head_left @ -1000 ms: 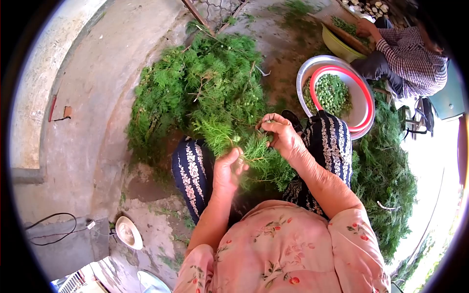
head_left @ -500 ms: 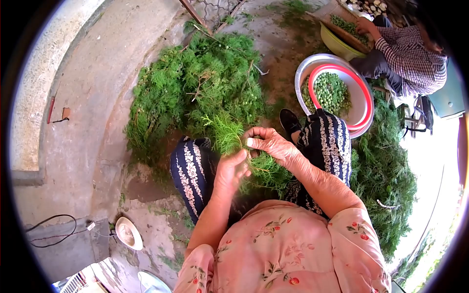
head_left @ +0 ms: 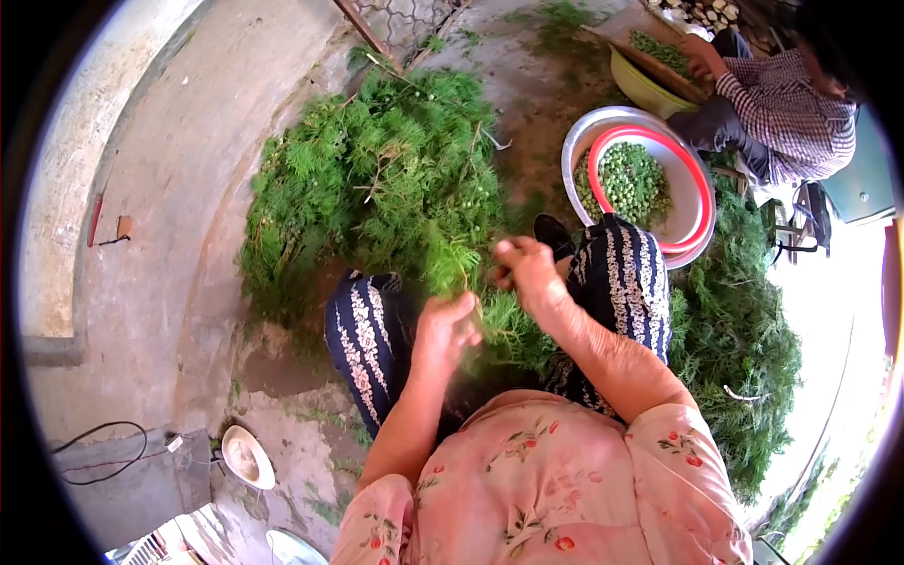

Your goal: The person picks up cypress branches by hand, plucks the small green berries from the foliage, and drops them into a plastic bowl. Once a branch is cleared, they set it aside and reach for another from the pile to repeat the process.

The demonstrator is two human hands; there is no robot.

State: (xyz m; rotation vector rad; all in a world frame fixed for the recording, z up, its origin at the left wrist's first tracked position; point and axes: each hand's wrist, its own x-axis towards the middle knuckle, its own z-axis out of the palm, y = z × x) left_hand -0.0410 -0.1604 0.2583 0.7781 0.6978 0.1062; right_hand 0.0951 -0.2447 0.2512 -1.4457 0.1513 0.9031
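My left hand (head_left: 446, 330) is closed on a leafy green sprig (head_left: 456, 264), its feathery tip standing above my thumb and more foliage hanging below. Just to the right is my right hand (head_left: 533, 273), apart from the sprig, with its fingers curled in. Whatever lies inside those fingers is hidden. Beyond both hands spreads a heap of cut evergreen branches (head_left: 377, 179). At the right, small round green cones (head_left: 633, 179) fill part of a red-rimmed basin (head_left: 704, 212), which rests inside a wider metal basin (head_left: 571, 155).
A person in a checked shirt (head_left: 786, 118) sits at the upper right beside a yellow-green basin (head_left: 640, 87). More cut branches (head_left: 730, 348) lie right of my knee. A pale hat-like bowl (head_left: 247, 457) and a black cable (head_left: 141, 443) are at the lower left.
My right hand has moved away from the sprig, up and to the right, and its fingers have curled. My left hand keeps its hold in nearly the same place.
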